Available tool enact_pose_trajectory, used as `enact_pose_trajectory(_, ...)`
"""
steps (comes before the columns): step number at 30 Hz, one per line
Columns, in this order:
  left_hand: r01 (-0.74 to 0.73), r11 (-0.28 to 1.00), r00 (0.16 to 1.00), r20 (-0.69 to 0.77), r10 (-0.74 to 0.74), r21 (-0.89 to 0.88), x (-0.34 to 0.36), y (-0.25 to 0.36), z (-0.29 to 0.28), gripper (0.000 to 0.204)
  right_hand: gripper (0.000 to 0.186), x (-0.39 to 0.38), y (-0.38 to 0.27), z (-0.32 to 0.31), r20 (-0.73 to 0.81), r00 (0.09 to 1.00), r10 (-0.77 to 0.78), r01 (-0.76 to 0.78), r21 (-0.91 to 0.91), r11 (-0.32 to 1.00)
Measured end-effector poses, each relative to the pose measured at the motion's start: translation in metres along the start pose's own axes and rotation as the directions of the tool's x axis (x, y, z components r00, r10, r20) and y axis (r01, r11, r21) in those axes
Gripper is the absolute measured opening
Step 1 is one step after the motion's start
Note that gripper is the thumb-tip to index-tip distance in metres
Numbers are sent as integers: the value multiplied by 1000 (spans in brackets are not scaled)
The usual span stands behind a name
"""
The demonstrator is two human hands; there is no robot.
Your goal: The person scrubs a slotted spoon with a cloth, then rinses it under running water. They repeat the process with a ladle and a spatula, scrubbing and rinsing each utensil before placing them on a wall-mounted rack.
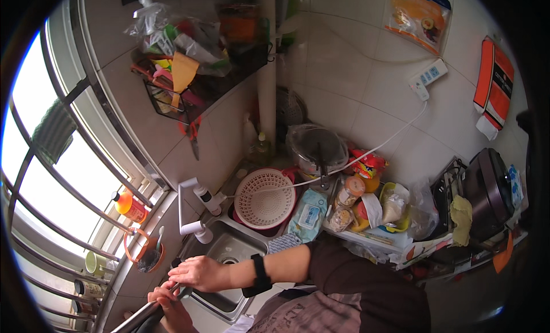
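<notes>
My left hand [172, 313] is at the lower left edge of the picture, its fingers closed round a long dark object with a pale metallic edge [136, 318]. Most of that object runs out of the picture, so its kind cannot be told. My right hand [200, 274] reaches in from the right, a black band [260, 274] on its wrist. Its fingers are bent over the upper end of the same object, just above the left hand. Both hands are over the left side of a steel sink [229, 235], below a white swivel faucet [200, 233].
Behind the sink sits a white colander in a red basin [265, 198], beside a wipes pack [309, 215]. Jars [350, 190], a covered pot [318, 150] and a dark cooker [487, 187] line the right counter. Window bars [69, 172] and an orange basket [150, 255] flank the left.
</notes>
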State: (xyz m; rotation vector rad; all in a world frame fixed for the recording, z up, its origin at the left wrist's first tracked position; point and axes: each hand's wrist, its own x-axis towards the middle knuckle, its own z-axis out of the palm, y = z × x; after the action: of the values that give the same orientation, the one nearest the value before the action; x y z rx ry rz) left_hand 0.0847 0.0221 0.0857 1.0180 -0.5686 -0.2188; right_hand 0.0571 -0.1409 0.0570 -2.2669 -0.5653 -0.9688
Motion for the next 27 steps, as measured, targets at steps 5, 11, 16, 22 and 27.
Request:
enact_pose_trajectory(5,490,868,868,-139,-478,75,-22,-100,-15,23,20,-85,35,38,597,587,547,-723,83,686)
enact_pose_trajectory(11,390,919,908,-142,-394,-55,-34,-102,-23,22,20,-105,33,44,385,848,364,-446,148,883)
enact_pose_trajectory(16,169,979,984,-67,-163,113,-1,-13,-6,32,21,-16,7,0,156,982,104,-113,52,992)
enact_pose_trajectory(22,29,994,986,-169,-11,104,0,-20,-8,32,23,-8,3,12,0,994,109,-108,82,991)
enact_pose_trajectory(27,554,832,788,-300,-538,-36,-33,-115,-17,29,10,-106,33,43,548,751,369,-462,36,886)
